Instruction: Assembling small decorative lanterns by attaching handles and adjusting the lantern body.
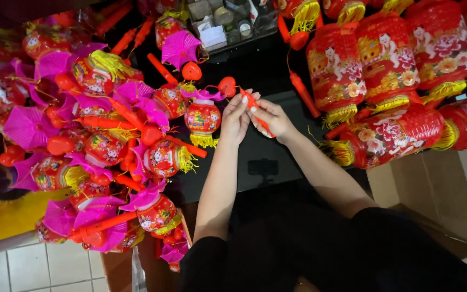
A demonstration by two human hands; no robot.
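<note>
Two bare hands meet over a dark surface (277, 157). Left hand (235, 120) and right hand (273, 120) both pinch a slim orange-red stick (253, 104), fingers pressed together on it. Stick runs diagonally between the two hands; upper end near a small red heart-shaped piece (226, 85). Just left: small red lantern (202, 118) with pink top and yellow tassel. Further left, heap of similar small lanterns (98, 146). Upper right, large red lanterns (390, 65). Cardboard box (433, 194) at lower right.
</note>
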